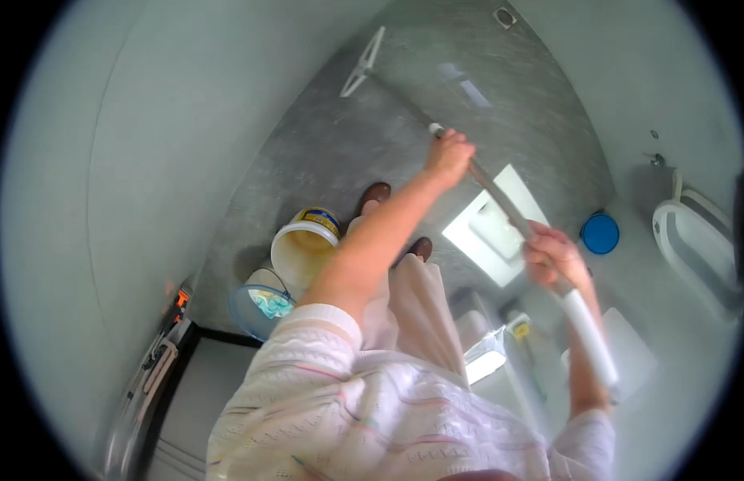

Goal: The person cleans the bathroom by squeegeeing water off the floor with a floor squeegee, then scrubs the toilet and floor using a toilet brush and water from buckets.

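You have a long-handled floor squeegee [495, 189] in both hands, its pole running aslant from the far left of your view down to the near right. Your left hand [450, 159] is closed around the pole just behind a white collar [436, 128], with your left arm stretched out in front of you. Your right hand [555, 255], a little blurred, is wrapped around the pole farther back, and the white grip [588, 337] reaches past it along your right forearm. The white triangular head [361, 61] is out over the grey floor [308, 152], near the left wall [187, 120]; you cannot tell from here whether it touches.

Beneath the stretch of pole between your hands, a white squat toilet [474, 232] is set into the floor. To its right is a round blue container [600, 232], and beyond that an oblong white-and-grey tub [668, 232] stands by the wall, below a tap [657, 160].

Your brown shoes [377, 192] are left of the toilet. Beside them on the left is a white bucket [295, 252] with a yellow-and-blue label [320, 218], next to a blue-rimmed tub [233, 303] where pale blue cloth [273, 303] shows. A floor drain [505, 18] lies at the far end.
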`<action>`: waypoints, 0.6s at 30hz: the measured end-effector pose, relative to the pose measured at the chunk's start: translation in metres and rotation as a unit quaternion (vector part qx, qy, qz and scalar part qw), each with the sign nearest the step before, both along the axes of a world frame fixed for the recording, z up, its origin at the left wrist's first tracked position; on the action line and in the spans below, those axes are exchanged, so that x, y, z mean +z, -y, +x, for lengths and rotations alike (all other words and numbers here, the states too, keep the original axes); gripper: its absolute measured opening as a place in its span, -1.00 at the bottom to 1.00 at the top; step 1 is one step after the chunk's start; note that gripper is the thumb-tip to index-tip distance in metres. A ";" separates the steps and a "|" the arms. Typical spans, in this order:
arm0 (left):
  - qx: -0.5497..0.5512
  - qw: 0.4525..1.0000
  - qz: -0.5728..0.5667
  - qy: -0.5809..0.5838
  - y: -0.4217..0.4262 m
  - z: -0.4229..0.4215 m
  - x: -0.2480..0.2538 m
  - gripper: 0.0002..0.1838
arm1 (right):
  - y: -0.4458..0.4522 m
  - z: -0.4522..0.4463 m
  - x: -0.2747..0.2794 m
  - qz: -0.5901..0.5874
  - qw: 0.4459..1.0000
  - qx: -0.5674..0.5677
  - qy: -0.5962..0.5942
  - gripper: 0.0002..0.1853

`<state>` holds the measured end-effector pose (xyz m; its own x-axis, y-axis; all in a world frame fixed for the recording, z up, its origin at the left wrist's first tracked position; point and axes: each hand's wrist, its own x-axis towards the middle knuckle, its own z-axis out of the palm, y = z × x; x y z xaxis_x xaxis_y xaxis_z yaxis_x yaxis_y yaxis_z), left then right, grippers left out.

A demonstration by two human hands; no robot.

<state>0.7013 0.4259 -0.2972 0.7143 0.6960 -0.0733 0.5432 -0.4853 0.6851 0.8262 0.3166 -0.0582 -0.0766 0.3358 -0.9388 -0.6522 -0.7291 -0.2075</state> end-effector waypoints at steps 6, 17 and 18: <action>-0.103 0.990 -0.001 -0.096 -0.018 -0.040 -0.037 -0.92 | 0.059 -0.030 0.014 -0.002 0.983 -0.097 -0.153 -0.25; -0.305 0.932 -0.194 -0.033 0.188 0.068 0.033 -0.86 | 0.198 -0.038 0.131 -0.156 0.925 -0.344 -0.036 -0.23; -0.317 0.928 -0.196 -0.028 0.203 0.075 0.036 -0.87 | 0.208 -0.038 0.138 -0.162 0.920 -0.355 -0.028 -0.22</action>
